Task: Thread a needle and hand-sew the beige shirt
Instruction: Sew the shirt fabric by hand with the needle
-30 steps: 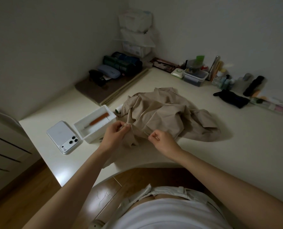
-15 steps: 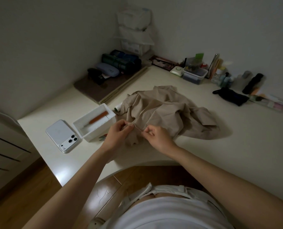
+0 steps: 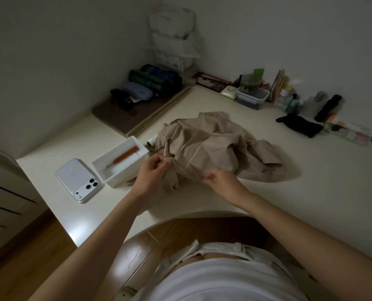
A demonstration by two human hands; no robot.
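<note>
Beige shirt [image 3: 213, 146] edge pinched by left hand [image 3: 151, 172]; stretched hem pinched by right hand [image 3: 220, 183], on table [image 3: 311, 192].

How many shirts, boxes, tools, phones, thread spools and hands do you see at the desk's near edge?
Beige shirt: 1
White box: 1
Orange-handled tool in the box: 1
White phone: 1
Thread spool: 1
Hands: 2, left hand and right hand
Total: 7
</note>
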